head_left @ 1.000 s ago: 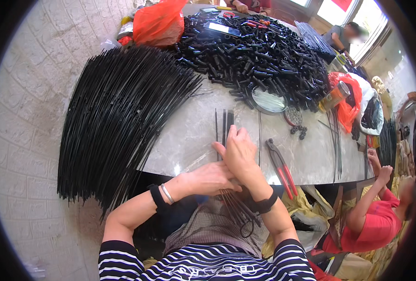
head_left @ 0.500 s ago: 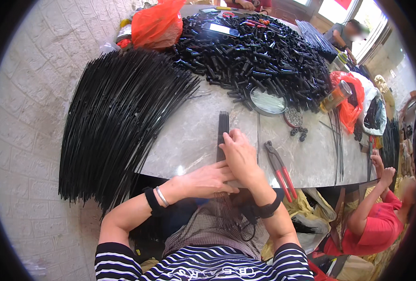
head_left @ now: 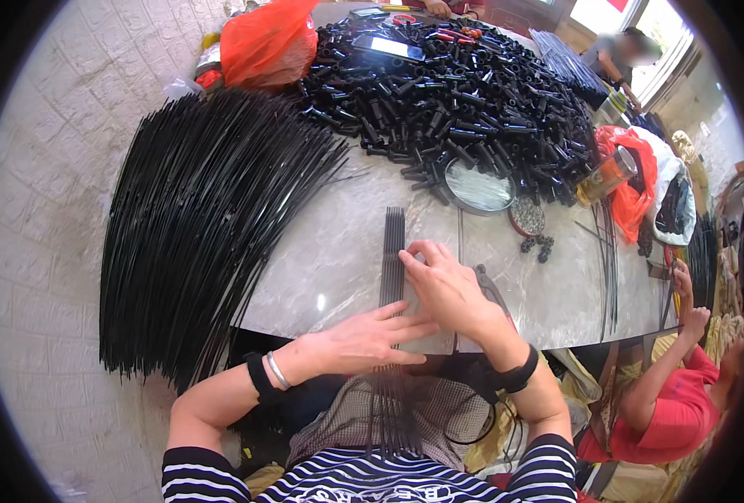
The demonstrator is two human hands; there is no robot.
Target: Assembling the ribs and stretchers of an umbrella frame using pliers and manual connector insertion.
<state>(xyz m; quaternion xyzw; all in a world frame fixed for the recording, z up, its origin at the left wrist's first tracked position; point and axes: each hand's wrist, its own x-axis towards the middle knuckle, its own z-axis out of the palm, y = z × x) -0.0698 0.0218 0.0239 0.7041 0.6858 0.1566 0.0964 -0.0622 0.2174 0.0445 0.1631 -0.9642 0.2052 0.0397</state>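
We have slid the flat bundle of thin black metal rods (head_left: 393,251) farther onto the grey marble table (head_left: 338,251), gathered tighter; our left hand (head_left: 368,339) has flattened beside the bundle.

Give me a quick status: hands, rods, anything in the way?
Left hand and right hand pressed flat on small bundle of black rods. Bundle lies on table edge. Pliers beside right hand.

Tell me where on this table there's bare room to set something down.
The table is bare between the fanned pile of long black rods and the small rod bundle under both hands. A second bare strip lies right of the right hand, below the round lid. The far half is crowded with black tubes.
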